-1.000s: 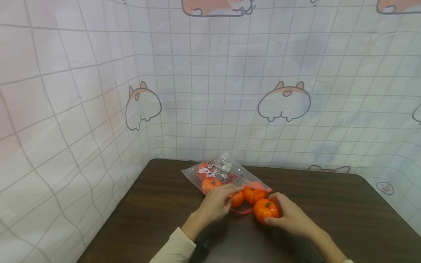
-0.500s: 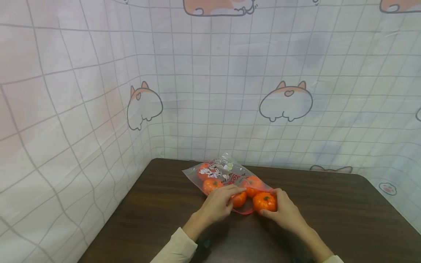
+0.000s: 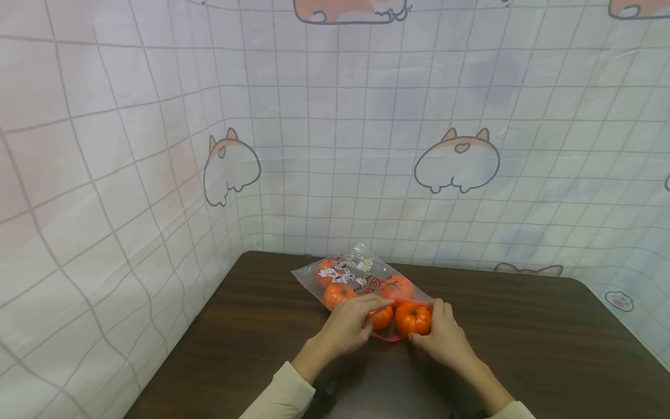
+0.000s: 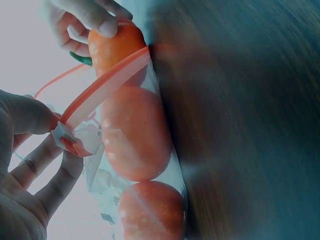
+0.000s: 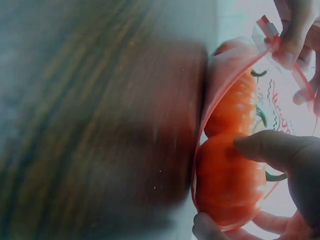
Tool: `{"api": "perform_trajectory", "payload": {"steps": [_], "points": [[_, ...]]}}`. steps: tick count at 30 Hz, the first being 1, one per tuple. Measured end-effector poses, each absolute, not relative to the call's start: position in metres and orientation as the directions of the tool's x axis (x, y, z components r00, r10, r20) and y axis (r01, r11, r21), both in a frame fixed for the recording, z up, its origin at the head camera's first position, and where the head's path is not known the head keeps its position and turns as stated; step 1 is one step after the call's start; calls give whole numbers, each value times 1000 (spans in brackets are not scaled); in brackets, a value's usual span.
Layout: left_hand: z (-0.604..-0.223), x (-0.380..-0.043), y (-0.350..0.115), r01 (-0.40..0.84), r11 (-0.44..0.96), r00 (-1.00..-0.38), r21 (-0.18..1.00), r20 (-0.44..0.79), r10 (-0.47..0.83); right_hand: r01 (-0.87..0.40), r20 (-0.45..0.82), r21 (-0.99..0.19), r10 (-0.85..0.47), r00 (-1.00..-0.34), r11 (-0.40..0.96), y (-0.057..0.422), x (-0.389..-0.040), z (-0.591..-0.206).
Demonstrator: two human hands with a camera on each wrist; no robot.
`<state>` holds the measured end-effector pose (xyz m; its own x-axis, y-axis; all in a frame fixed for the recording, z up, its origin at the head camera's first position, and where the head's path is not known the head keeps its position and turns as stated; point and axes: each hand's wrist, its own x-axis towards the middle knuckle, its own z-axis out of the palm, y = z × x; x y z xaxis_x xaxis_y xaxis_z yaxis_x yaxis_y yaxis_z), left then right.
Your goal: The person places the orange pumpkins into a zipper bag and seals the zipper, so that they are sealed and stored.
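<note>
A clear zip bag with cartoon print and a red zip edge lies on the table, its mouth toward me. Several small orange pumpkins show through the plastic. My left hand pinches the red edge near its end and holds the mouth apart. In my right hand is another pumpkin, gripped between thumb and fingers. The right wrist view has this pumpkin within the bag's opening, against the one behind it. Its green stem points toward the upper side of the bag.
The dark wooden table extends to both sides of the bag. Behind it and along the left hangs a white gridded cloth with dog drawings, close to the table's far edge. A small dark object shows beneath the left wrist.
My right hand has carried its pumpkin leftward and away from me, from beside the bag's mouth into the opening. The left hand has kept its pinch on the edge.
</note>
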<state>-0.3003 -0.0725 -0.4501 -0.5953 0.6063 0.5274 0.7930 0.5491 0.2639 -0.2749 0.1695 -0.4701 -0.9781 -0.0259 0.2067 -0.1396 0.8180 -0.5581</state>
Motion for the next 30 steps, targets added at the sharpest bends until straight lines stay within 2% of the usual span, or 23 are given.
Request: {"api": "perform_trajectory", "payload": {"steps": [5, 12, 23, 30], "points": [[-452, -301, -71, 802, 556, -574, 218, 538, 617, -89, 194, -542, 21, -981, 835, 168, -278, -469], [-448, -298, -71, 785, 575, -601, 231, 509, 616, -68, 201, -539, 50, -978, 840, 163, -282, -467], [-446, -299, -71, 785, 570, -604, 240, 495, 624, -61, 194, -551, 56, -979, 832, 163, -289, -463], [-448, -297, -71, 776, 576, -620, 256, 478, 622, 0, 120, -529, 75, -990, 848, 166, -292, -461]]}}
